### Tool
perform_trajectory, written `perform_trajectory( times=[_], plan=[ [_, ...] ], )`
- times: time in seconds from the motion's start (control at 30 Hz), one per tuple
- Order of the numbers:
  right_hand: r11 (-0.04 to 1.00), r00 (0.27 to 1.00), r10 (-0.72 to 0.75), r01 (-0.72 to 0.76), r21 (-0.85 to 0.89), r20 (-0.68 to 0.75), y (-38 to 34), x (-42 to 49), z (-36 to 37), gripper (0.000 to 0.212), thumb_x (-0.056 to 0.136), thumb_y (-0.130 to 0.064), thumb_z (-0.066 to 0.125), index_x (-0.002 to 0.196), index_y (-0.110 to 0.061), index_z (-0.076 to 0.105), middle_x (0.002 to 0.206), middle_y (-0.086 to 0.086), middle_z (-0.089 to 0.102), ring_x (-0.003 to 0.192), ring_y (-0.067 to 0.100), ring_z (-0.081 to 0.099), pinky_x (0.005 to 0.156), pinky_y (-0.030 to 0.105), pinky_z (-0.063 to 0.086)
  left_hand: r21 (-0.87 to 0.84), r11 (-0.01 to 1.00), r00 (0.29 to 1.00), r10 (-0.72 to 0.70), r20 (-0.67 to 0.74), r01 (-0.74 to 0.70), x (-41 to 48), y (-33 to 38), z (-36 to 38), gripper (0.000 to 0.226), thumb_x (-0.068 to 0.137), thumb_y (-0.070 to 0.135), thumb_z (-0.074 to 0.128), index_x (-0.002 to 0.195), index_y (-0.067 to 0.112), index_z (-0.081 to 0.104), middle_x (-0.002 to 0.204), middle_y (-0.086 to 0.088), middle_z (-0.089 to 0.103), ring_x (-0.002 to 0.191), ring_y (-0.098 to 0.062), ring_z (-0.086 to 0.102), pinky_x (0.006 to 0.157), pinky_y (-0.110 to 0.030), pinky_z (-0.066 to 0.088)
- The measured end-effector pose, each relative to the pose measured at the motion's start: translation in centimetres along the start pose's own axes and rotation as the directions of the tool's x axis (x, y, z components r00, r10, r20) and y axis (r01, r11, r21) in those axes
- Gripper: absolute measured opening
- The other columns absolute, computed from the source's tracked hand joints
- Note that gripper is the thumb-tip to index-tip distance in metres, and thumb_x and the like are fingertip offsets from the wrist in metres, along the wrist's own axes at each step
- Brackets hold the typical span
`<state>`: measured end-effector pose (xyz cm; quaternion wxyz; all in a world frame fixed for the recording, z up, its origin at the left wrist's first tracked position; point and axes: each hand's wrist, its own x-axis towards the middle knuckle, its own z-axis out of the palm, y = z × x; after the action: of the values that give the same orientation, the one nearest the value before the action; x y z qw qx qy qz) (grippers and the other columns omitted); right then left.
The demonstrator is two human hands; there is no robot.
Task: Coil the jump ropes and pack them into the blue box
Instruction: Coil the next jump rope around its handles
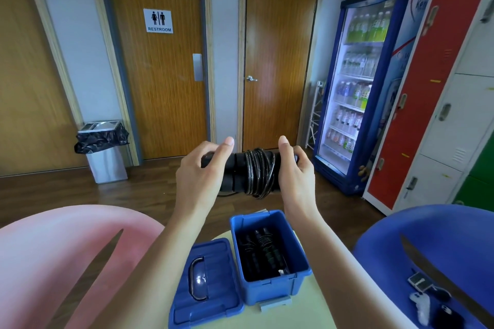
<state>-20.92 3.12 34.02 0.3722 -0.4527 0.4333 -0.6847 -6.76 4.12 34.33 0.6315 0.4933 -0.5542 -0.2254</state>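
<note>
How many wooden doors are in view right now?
3: one at the far left edge, the restroom door in the middle, and the hose reel door beside the drinks fridge.

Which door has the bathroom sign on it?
The middle door, behind the bin. Its sign says RESTROOM; the right door has a small HOSE REEL label, and the far-left one has none.

Restroom door (160, 61) straight ahead, lined trash bin (105, 151) to its left, drinks fridge (358, 83) and lockers (438, 93) on the right. Pink chair (61, 254) and blue chair (427, 232) flank the table (318, 310).
</note>
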Motion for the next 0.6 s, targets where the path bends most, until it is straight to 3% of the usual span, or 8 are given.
perform_trajectory(
  times=[0.03, 0.17, 0.47, 0.6],
  plan=[
    [1.000, 1.000, -0.023, 0.023, -0.013, -0.005, 0.2, 0.1, 0.0, 0.035, 0.097, -0.036, 0.049, 0.069, -0.021, 0.034, 0.051, -0.017, 0.032, 0.046, 0.004, 0.024, 0.043, 0.014, 0.035, 0.009, 1.000, 0.999, 0.027, -0.027, -0.027, -0.1, -0.1, 0.2, 0.034, 0.088, 0.046, 0.058, 0.069, 0.018, 0.062, 0.066, 0.011, 0.061, 0.071, -0.001, 0.056, 0.068, -0.018, 0.039],
    [0.997, 1.000, -0.008, 0.007, -0.082, -0.010, 0.6, 0.1, 0.1, 0.034, 0.097, -0.027, 0.048, 0.066, -0.014, 0.039, 0.050, -0.006, 0.032, 0.043, 0.005, 0.027, 0.039, 0.015, 0.025, 0.041, 0.991, 0.983, 0.135, -0.127, -0.131, -0.5, -1.1, 0.6, 0.038, 0.091, 0.031, 0.061, 0.059, 0.013, 0.050, 0.045, 0.012, 0.045, 0.046, -0.006, 0.041, 0.048, -0.014, 0.029],
    [0.994, 0.999, 0.048, -0.049, -0.093, -0.015, 2.5, 1.5, -1.4, 0.034, 0.095, -0.028, 0.051, 0.066, -0.016, 0.040, 0.046, -0.011, 0.034, 0.043, 0.005, 0.028, 0.039, 0.014, 0.026, 0.069, 0.990, 0.979, 0.134, -0.152, -0.125, -0.4, -2.6, 3.1, 0.033, 0.088, 0.027, 0.064, 0.058, 0.016, 0.053, 0.047, 0.014, 0.051, 0.048, -0.005, 0.046, 0.049, -0.012, 0.032],
    [0.989, 0.998, 0.027, -0.018, -0.148, 0.061, 3.2, 2.8, -3.1, 0.037, 0.095, -0.041, 0.050, 0.069, -0.016, 0.043, 0.043, -0.015, 0.038, 0.042, 0.001, 0.032, 0.042, 0.011, 0.030, -0.037, 0.999, 0.989, -0.024, -0.144, 0.019, -0.1, -3.4, 5.0, 0.038, 0.087, 0.028, 0.065, 0.055, 0.017, 0.050, 0.044, 0.013, 0.046, 0.048, -0.004, 0.042, 0.050, -0.011, 0.030]
  ],
)
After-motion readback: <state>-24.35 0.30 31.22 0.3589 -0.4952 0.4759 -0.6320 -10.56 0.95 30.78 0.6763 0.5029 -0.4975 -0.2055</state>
